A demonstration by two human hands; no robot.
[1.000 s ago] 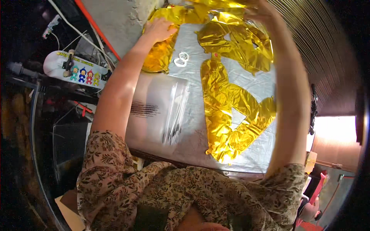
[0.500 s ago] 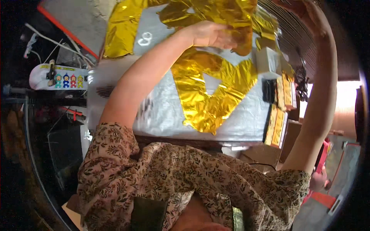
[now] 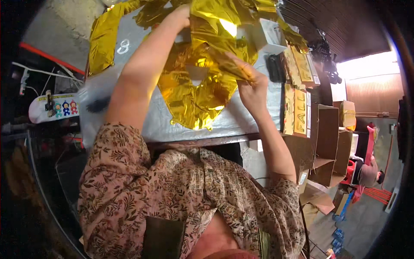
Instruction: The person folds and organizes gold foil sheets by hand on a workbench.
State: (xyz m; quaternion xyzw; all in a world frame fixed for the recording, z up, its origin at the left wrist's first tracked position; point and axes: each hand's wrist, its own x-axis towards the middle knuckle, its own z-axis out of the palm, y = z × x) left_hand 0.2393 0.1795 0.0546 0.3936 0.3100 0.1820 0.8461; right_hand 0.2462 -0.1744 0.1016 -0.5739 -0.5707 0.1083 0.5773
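Observation:
My left hand (image 3: pixel 182 17) is at the far side of the table, closed on the left edge of a limp gold foil balloon (image 3: pixel 215 21); its fingertips are mostly hidden by the foil. At the near right my right hand (image 3: pixel 253 87) pinches the same foil, its fingers lying along a creased edge. The raised foil looks shiny and slightly blurred. Beneath it, another flat gold balloon (image 3: pixel 194 105) with a hole in its middle lies on the silvery table cover (image 3: pixel 164 129).
More gold foil (image 3: pixel 103 41) lies at the far left, beside a small white looped piece (image 3: pixel 123 46). A white box (image 3: pixel 269 36), a black object (image 3: pixel 275 68) and printed boxes (image 3: pixel 296 110) line the right edge. A skateboard deck (image 3: pixel 54 107) is left; cardboard boxes (image 3: pixel 325 142) and another person (image 3: pixel 368 175) are right.
My right hand has come down from the far upper right onto the foil. My left hand has moved farther away and left. The upper foil is now lifted and shifted; the view has turned.

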